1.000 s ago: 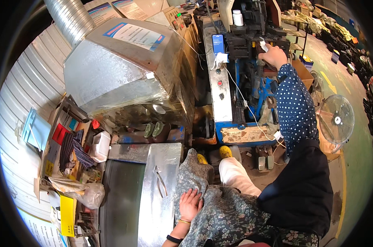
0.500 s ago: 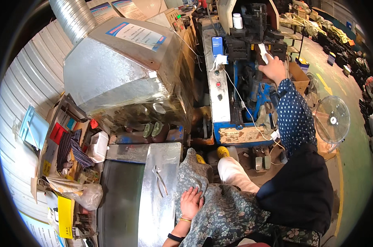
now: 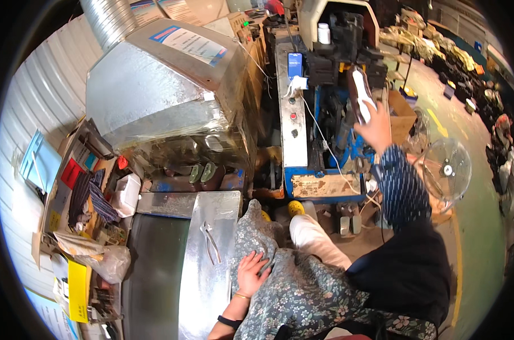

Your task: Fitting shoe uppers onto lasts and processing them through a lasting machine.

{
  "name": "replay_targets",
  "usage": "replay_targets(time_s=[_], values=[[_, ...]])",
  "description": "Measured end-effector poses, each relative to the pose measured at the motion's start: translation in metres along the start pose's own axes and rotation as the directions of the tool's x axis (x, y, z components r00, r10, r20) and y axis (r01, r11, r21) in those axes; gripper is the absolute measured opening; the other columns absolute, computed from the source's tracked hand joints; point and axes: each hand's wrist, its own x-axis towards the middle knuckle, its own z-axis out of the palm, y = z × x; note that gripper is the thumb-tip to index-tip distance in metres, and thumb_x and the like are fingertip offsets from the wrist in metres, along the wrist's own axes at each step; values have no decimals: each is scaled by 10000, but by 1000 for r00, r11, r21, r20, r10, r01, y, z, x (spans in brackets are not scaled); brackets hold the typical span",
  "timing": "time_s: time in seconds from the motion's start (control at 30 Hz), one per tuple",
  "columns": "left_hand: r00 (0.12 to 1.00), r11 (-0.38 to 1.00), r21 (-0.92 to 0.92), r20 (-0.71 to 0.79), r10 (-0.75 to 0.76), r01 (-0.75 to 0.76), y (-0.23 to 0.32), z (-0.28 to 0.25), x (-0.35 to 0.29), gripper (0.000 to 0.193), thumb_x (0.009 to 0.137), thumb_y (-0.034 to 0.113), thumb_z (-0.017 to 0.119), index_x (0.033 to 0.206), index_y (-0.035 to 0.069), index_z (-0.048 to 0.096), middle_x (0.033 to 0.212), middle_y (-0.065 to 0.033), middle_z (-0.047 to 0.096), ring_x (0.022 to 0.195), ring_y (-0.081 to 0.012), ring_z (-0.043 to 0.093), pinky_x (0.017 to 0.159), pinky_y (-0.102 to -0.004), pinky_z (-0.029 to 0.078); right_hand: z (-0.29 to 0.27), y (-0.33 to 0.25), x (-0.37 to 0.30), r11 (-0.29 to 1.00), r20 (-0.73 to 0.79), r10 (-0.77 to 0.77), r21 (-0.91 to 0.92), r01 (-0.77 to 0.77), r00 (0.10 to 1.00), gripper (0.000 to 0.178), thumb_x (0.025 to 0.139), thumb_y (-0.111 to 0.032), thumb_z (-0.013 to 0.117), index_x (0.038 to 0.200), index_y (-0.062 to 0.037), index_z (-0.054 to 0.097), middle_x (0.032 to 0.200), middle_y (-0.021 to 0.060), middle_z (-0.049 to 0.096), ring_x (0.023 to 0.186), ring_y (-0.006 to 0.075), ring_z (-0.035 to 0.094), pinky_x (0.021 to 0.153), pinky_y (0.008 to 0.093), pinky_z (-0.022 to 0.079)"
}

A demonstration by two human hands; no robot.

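My right hand, its fingers curled round the near end, holds a dark brown shoe with its white underside showing. The shoe slants just in front of the black head of a machine; whether its far end touches the machine I cannot tell. On my lap my left hand lies flat, fingers stretched out over the grey floral apron. Beside that hand, a pair of metal lasting pincers rests on a bare metal sheet.
A metal hood covers a conveyor belt on my left, with a pair of dark shoes at its mouth. A cluttered shelf stands far left. Foot pedals, a fan and a cardboard box stand rightward. A white cable crosses the machine.
My right hand has drawn the shoe toward me from the machine head, so more of it shows. The left hand stays on the apron. The whole view has shifted slightly.
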Motion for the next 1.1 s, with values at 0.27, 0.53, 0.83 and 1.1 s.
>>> replay_targets(time_s=[0.27, 0.53, 0.83, 1.1], values=[[904, 588, -741, 57, -425, 323, 18, -39, 65, 396, 1003, 230, 576, 1333, 11, 573, 1374, -132, 586, 1285, -234, 537, 1092, -356, 395, -12, -151, -180, 357, 158, -232, 932, -67, 960, 961, 592, -231, 870, 1416, -9, 428, 1439, 240, 411, 1334, 381, 435, 1112, 441, 351], [808, 123, -948, 176, -562, 292, -26, -103, 29, 553, 1010, 462, 469, 1368, 43, 507, 1291, -106, 613, 1133, -195, 599, 976, -349, 486, 3, -249, -233, -57, 574, -769, 377, -924, 281, 1026, 883, -521, 693, 1564, -7, 123, 1541, 209, 349, 1269, 248, 522, 1056, 382, 434], [837, 725, -418, 248, -488, 547, -47, -165, -65, 600, 914, 328, 669, 1371, -20, 495, 1350, -251, 548, 1219, -388, 559, 1017, -436, 457, 29, -298, -280, 475, 658, -644, -55, -878, -389, 461, 900, -158, 657, 1331, -8, 594, 1301, 142, 611, 1118, 200, 611, 977, 280, 474], [237, 402, -757, -325, -916, 515, -106, -136, -161, 228, 976, 114, 626, 1161, -16, 654, 1068, -75, 702, 1005, -135, 647, 907, -274, 505, 194, -471, -195, 84, 760, -501, 518, -851, 414, 591, 875, -145, 729, 1368, 69, 482, 1195, 126, 641, 1062, 168, 617, 924, 286, 494]])
